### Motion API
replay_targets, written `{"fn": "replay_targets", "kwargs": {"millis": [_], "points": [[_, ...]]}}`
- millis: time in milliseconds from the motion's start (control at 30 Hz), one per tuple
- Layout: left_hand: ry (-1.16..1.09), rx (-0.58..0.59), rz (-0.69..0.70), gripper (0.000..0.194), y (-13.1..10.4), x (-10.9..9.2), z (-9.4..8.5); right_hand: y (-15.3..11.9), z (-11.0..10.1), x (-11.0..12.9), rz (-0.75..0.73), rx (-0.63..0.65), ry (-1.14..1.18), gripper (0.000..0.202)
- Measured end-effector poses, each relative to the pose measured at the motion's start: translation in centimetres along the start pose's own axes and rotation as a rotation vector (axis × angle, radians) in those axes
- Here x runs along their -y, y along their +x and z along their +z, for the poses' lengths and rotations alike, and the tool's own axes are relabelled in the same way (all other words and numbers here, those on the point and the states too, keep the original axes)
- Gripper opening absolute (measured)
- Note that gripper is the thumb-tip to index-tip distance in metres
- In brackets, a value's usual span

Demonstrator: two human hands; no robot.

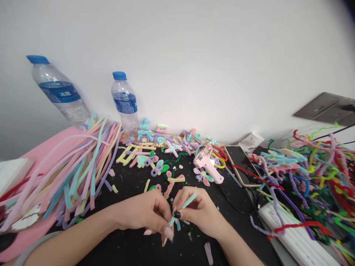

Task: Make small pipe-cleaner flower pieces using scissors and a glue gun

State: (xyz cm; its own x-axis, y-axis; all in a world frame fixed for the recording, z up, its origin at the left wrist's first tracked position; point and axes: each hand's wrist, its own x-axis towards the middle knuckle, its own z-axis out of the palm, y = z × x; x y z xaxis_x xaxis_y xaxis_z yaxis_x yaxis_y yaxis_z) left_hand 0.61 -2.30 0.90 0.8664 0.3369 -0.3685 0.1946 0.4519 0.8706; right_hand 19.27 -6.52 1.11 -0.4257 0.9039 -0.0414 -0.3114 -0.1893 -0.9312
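Observation:
Low in the middle of the view, my two hands meet over the black table. My right hand [201, 214] pinches a mint-green pipe cleaner [189, 201] between thumb and forefinger, and one end sticks out up and to the right. My left hand [152, 212] is closed at the lower end of the same pipe cleaner; its fingers partly hide that end. Some bluish and pale bits show just below the pinch. Beyond my hands lie a pink pipe-cleaner piece [168, 190] and a yellow piece [176, 180].
A pink glue gun [209, 166] lies behind my right hand, beside a phone [242, 165]. Long pastel pipe cleaners [83, 162] are heaped left, a tangled coloured pile [313, 173] right, near a white power strip [296, 232]. Two bottles [125, 103] stand against the wall.

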Motion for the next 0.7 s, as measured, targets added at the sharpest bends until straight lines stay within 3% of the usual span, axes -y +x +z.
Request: {"fn": "replay_targets", "kwargs": {"millis": [267,500,700], "points": [[-0.165,-0.298,0.224,0.026,0.4,0.3,0.1,0.1,0.0,0.6,-0.211,-0.206,-0.225,0.006],[0.137,-0.305,0.143,0.024,0.5,0.1,-0.3,0.2,-0.4,0.8,-0.207,-0.27,-0.377,0.006],[0.332,-0.458,0.163,0.027,0.2,-0.8,-0.4,-0.1,-1.3,1.2,-0.213,-0.25,-0.55,0.007]]}}
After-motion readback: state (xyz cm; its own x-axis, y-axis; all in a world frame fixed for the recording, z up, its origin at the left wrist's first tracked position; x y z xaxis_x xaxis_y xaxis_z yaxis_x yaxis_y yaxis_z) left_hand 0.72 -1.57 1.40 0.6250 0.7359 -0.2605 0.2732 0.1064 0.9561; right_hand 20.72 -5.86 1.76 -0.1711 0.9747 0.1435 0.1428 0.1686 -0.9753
